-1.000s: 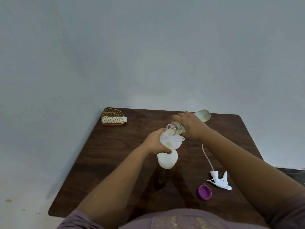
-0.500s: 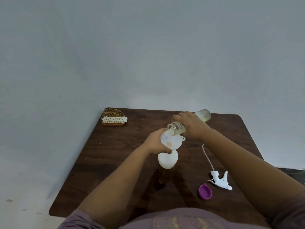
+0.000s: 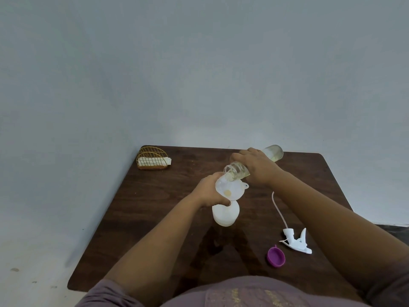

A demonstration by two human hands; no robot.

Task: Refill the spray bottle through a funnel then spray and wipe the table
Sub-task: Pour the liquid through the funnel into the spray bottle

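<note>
Hands: right hand (image 3: 257, 168) tips bottle (image 3: 238, 171) over funnel (image 3: 230, 189).

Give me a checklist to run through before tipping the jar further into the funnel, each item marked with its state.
1. Funnel seated in spray bottle: ok.
2. Left hand steadying the funnel and bottle neck: ok.
3. Right hand gripping jar: ok.
4. Jar mouth over funnel rim: ok.
5. Room left in bottle: cannot tell.
6. Spray head and purple cap clear of the pour: ok.
</note>
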